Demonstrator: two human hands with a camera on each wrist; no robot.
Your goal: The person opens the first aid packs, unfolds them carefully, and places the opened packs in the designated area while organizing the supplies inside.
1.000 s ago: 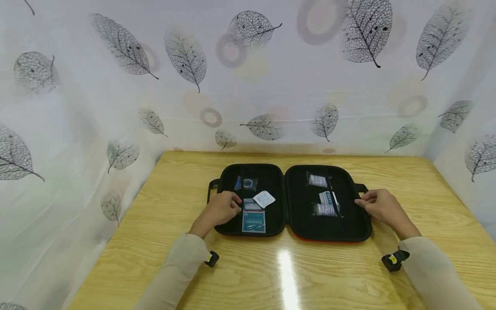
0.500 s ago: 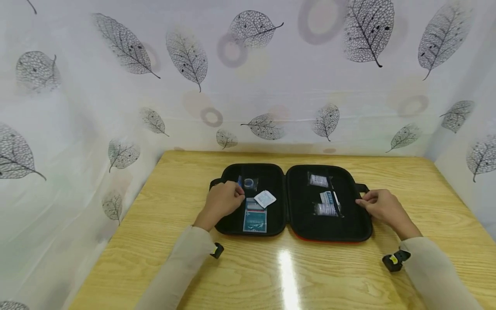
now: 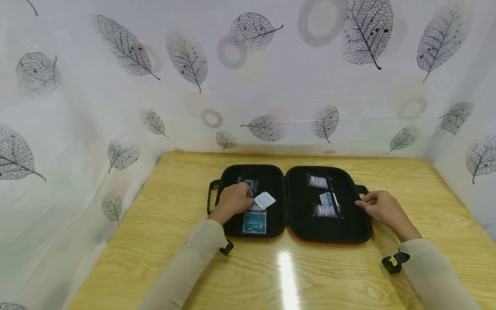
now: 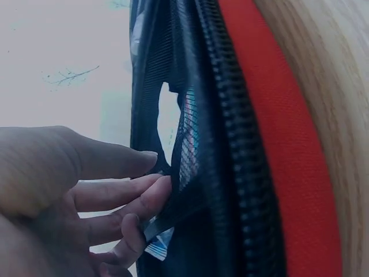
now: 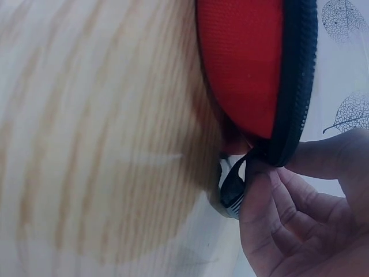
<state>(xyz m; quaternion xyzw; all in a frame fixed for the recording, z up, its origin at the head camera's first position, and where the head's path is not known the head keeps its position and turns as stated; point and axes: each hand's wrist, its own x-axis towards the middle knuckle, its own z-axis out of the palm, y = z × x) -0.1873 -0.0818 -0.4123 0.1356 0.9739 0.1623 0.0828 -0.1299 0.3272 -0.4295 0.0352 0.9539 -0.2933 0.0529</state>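
Note:
A black-lined case with a red shell lies open flat on the table. My left hand is over its left half. There the thumb and fingers pinch the black edge of a mesh pocket, pulled away from the lining. Beside these fingertips lie a white square sachet and a teal packet. A clear bag with a roll of tape is partly hidden behind the hand. My right hand grips the right half's rim near the handle, thumb and fingers on either side.
In the right half, wrapped bandage rolls and a blue-and-white packet sit at a second pocket edge. The left handle sticks out over the wooden table. Leaf-patterned sheeting hangs behind.
My left hand has moved right and inward across the left half, from near its outer side to beside the white sachet, uncovering the left handle. The right hand stays at the rim.

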